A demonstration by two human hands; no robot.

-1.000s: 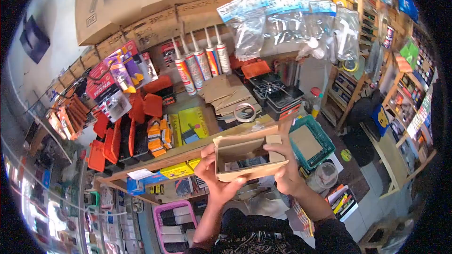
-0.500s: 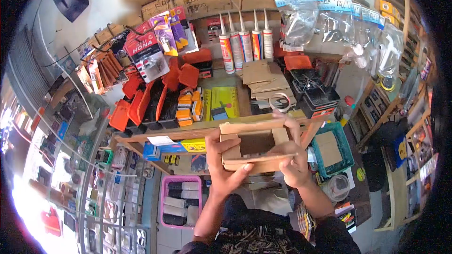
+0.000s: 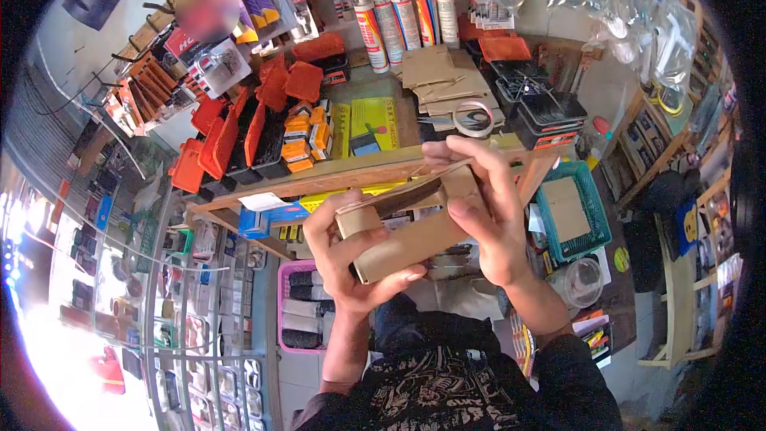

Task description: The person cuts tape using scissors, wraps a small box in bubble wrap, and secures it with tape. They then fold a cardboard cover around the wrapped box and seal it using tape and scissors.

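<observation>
Between my hands is a small brown cardboard box [image 3: 415, 243], tilted with its right end higher, some flaps folded in at its opening. My left hand [image 3: 343, 259] grips the left end, fingers over the flap and thumb along the lower side. My right hand [image 3: 491, 219] holds the right end, thumb on the front wall and fingers behind the far edge. What lies inside the box is hidden by its near wall. Just beyond the box runs the wooden edge of a shelf [image 3: 319, 179].
On the shelf stand several sealant tubes [image 3: 403, 24], flattened cardboard pieces [image 3: 447, 80], a tape roll [image 3: 474, 117], small orange boxes [image 3: 307, 136] and black bins with orange lids [image 3: 219, 148]. A teal basket [image 3: 602, 227] sits at right, a pink basket [image 3: 283, 311] below left.
The box has tipped, its right end rising and its opening turning away from me. My right thumb has moved up onto the front wall. The view has shifted slightly downward.
</observation>
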